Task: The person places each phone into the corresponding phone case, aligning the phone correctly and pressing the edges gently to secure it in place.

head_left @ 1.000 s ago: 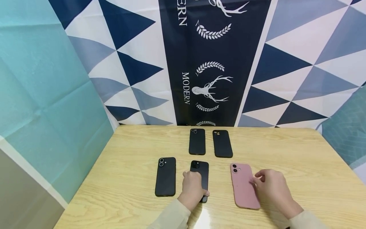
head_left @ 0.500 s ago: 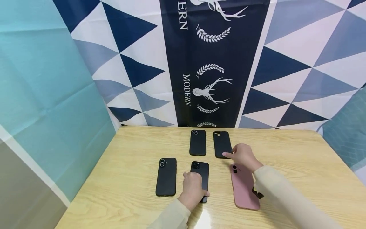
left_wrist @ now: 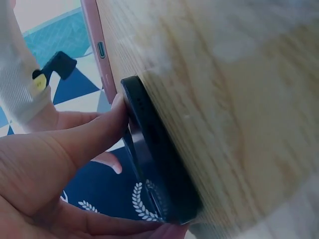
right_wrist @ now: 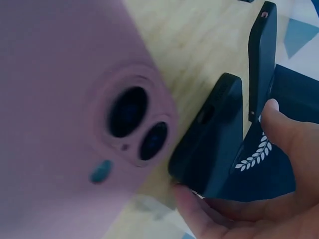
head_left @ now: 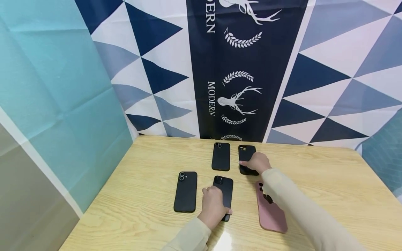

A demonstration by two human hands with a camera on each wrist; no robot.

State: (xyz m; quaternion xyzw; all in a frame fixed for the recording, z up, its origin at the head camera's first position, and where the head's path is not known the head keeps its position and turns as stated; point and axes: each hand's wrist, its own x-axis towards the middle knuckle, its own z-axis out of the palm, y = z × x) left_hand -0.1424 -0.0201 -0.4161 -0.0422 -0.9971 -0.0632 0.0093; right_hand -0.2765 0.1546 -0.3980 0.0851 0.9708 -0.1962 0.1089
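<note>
My left hand [head_left: 213,205] grips a black phone [head_left: 226,195] by its long edges, back side up, at the front middle of the table. The left wrist view shows its thumb and fingers at the edges of that phone [left_wrist: 159,154]. My right hand [head_left: 258,162] reaches over another black phone [head_left: 246,153] at the back right, thumb and fingers spread across its width. In the right wrist view fingertips are right at one lower corner of this phone [right_wrist: 214,134], while the thumb stands off its back. A pink phone [head_left: 273,218] lies partly beneath the right forearm.
One black phone [head_left: 185,191] lies at the front left, and another black phone [head_left: 221,157] lies at the back, left of the right hand. The wooden table [head_left: 138,195] ends at a patterned cloth [head_left: 232,69] behind and a teal cloth [head_left: 62,87] on the left.
My right hand has left the pink phone's right edge and moved forward and left to the back-right black phone. My left hand keeps its grip; the view has shifted slightly.
</note>
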